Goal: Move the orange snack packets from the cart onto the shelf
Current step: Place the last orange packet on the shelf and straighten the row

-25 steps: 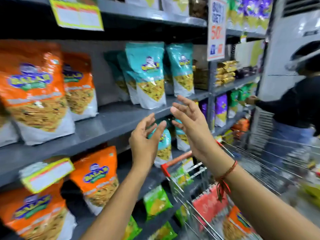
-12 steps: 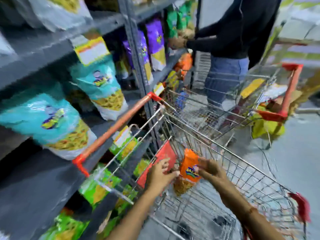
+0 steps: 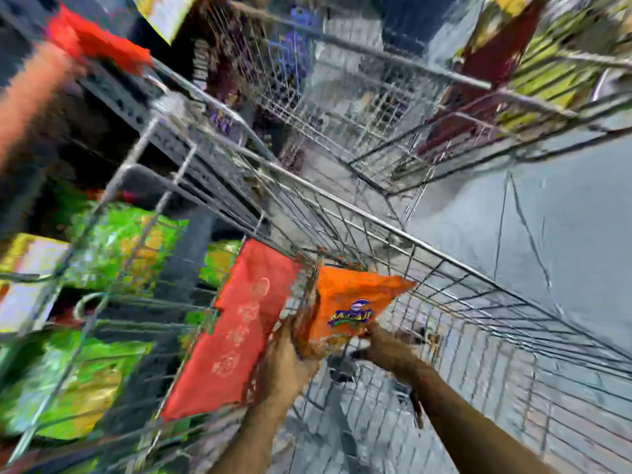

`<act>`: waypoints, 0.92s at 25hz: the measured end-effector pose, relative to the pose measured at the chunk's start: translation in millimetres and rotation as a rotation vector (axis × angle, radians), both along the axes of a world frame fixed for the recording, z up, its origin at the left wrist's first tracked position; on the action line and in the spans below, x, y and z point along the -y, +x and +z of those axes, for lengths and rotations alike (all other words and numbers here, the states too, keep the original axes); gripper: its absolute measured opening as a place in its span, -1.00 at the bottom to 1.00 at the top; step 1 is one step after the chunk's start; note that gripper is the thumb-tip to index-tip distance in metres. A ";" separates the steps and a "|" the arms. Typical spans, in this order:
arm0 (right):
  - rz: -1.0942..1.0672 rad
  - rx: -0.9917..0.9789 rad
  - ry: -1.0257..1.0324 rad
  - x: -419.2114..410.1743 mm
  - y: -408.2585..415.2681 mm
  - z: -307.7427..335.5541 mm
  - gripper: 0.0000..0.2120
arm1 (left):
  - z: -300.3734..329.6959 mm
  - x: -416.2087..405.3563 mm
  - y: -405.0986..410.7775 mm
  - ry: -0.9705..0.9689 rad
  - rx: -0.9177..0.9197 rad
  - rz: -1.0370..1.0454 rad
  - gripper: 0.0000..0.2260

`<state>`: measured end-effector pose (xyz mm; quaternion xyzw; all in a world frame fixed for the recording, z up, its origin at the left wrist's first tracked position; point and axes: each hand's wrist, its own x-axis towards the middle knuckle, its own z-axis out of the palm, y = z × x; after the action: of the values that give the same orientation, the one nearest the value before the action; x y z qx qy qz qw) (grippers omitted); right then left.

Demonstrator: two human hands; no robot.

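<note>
Both hands grip orange packet (image 3: 345, 302) inside cart (image 3: 444, 254).

A blurred shop aisle shows a grey floor (image 3: 564, 234) with thin dark cracks on the right, a second wire trolley (image 3: 376, 107) standing beyond with yellow-green packs (image 3: 547, 73) at its far side, and green packets (image 3: 113, 248) on dark racking at left.

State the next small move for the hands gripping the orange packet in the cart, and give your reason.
Probably lift the orange packet straight up, clear of the cart's wire rim. Both the left hand and right hand already grip its lower edge, yet it sits inside the basket.
</note>
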<state>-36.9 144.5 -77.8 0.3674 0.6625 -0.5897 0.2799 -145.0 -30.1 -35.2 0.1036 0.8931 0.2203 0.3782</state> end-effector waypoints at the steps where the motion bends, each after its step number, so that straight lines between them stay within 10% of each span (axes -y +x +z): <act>1: -0.020 -0.003 -0.027 1.3 -6.4 -11.3 -0.43 | -2.2 -1.3 -0.4 -0.043 -0.038 -0.021 -0.27; 12: -0.234 -0.104 -0.278 -0.3 14.9 30.6 -0.63 | 29.4 4.8 3.7 -0.176 -0.056 -0.068 -0.36; 23: -0.284 -0.915 -0.187 101.8 14.9 289.0 -0.53 | 275.7 110.2 16.4 0.707 -0.147 0.299 -0.40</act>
<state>-22.0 42.7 211.2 0.1304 0.6052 -0.7800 -0.0916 -128.6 -140.2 240.4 0.1117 0.7922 0.5590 0.2179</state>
